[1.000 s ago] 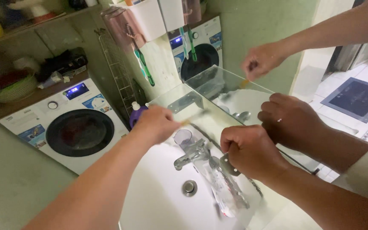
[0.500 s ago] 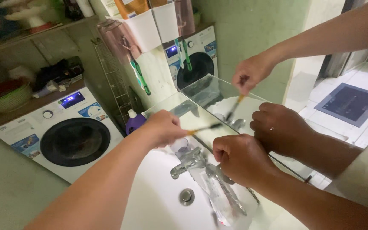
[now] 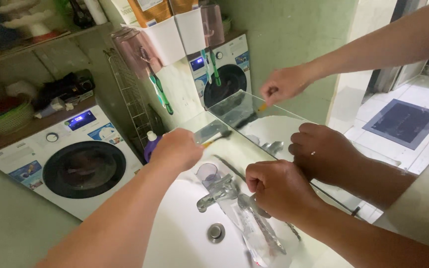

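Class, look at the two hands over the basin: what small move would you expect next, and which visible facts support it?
Probably the left hand brings the toothbrush down toward the tube in the right hand. The brush head points over the glass shelf, apart from the tube, which hangs over the white sink beside the tap.

Washing machine [image 3: 70, 159] left of sink [image 3: 184, 238].

The left hand [image 3: 177, 148] gripped a toothbrush [image 3: 215, 138] over the glass shelf [image 3: 224, 149], bristles pointing to 2 o'clock. The right hand [image 3: 279, 188] was closed on a toothpaste tube [image 3: 254, 233] above the white sink [image 3: 184, 238], at 4 o'clock from the tap [image 3: 217, 193].
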